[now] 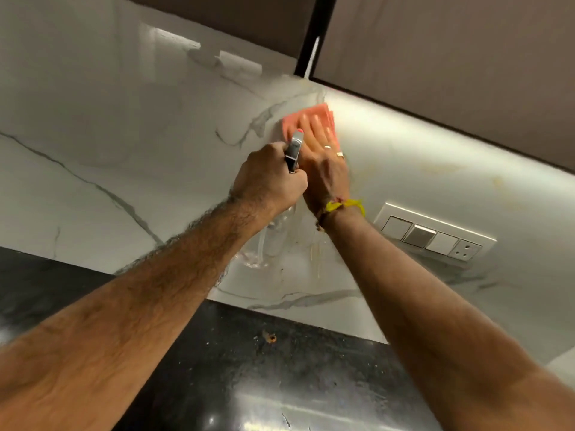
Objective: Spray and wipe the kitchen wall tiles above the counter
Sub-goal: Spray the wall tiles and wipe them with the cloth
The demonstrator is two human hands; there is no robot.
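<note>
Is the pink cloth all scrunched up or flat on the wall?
Flat. The right hand presses the cloth against the wall with straight fingers; its edges show flat around them.

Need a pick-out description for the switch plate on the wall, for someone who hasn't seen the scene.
Start at the white marble-veined wall tiles between the black counter and the brown upper cabinets. To the right of the right hand pressing the pink cloth, lower on the wall, sits the white switch plate. It is the only fixture on the tiles: a row of rocker switches, one grey, ending in a socket.
</note>
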